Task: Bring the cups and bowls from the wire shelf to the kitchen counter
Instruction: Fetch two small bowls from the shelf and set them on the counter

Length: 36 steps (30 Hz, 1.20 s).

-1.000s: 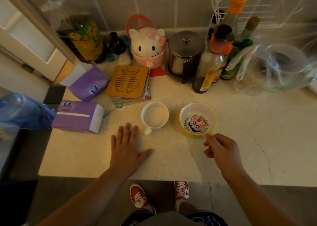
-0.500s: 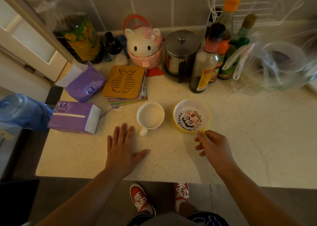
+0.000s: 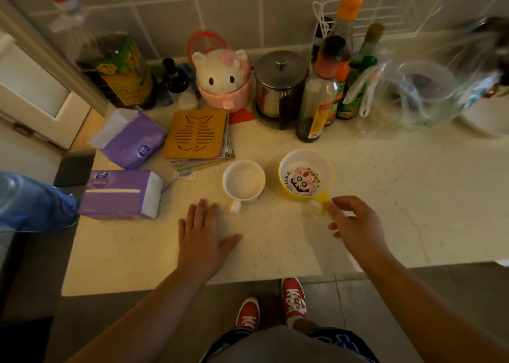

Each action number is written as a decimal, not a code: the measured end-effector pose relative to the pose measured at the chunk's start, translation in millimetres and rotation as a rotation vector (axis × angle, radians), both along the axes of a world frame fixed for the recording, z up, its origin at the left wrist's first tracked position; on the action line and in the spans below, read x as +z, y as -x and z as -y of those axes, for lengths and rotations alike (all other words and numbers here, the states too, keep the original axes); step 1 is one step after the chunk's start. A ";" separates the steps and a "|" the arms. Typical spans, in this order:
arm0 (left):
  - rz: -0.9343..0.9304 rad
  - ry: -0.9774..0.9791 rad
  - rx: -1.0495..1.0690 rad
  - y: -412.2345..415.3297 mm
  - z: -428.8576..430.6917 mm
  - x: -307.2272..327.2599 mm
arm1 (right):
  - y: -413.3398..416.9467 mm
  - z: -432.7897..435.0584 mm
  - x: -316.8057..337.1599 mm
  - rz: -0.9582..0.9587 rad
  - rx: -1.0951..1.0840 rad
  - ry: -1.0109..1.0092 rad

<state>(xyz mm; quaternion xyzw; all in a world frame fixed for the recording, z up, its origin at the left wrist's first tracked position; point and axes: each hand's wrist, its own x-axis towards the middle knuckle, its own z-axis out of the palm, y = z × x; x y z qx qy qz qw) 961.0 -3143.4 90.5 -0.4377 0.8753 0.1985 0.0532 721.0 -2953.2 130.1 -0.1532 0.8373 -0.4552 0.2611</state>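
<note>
On the pale speckled stone tabletop (image 3: 385,197) a white ceramic mug (image 3: 243,182) stands upright, its small handle turned toward the near edge. I take that mug as the mark for everything else. Just to its right, close but not touching, sits a yellow plastic bowl with a cartoon face printed inside (image 3: 305,174), with a short yellow handle pointing at the person.

The right hand (image 3: 355,225) reaches to that handle: the thumb and forefinger are at its tip, the other fingers loosely curled. The handle end is blurred, so whether the fingers pinch it or only touch it I cannot tell. The left hand (image 3: 202,238) lies flat on the tabletop just in front of the mug, fingers stretched and thumb spread, holding nothing; its fingertips stop short of the mug's handle.

Behind the mug and a little left lies a yellow-brown wooden trivet cut with a fish-bone pattern (image 3: 195,134), on top of a stack of coloured cards. Left of the mug rest two purple tissue packs (image 3: 121,194). Farther back stand a pink and white cat-faced pot (image 3: 223,80), a steel lidded canister (image 3: 279,84) and a cluster of sauce bottles (image 3: 319,98). A white wire shelf (image 3: 385,13) hangs on the tiled wall behind the bottles.
</note>
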 end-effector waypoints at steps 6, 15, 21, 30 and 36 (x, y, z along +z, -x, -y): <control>-0.284 -0.121 -0.068 -29.1 -25.9 19.1 | -54.3 -44.8 8.3 0.066 -0.077 -0.080; 0.209 -0.588 -0.491 -54.8 -81.5 -24.1 | -165.7 -158.5 -11.7 0.245 -0.153 -0.238; 0.500 -0.586 -0.564 -26.5 -111.3 -58.6 | -218.9 -265.3 -45.9 0.396 -0.354 -0.391; 0.532 -0.564 -0.761 62.7 -259.8 -61.5 | -290.8 -422.0 -76.1 0.680 -0.744 -0.453; 0.579 -0.533 -0.920 92.6 -365.1 -57.2 | -317.0 -522.4 -92.4 0.862 -0.821 -0.397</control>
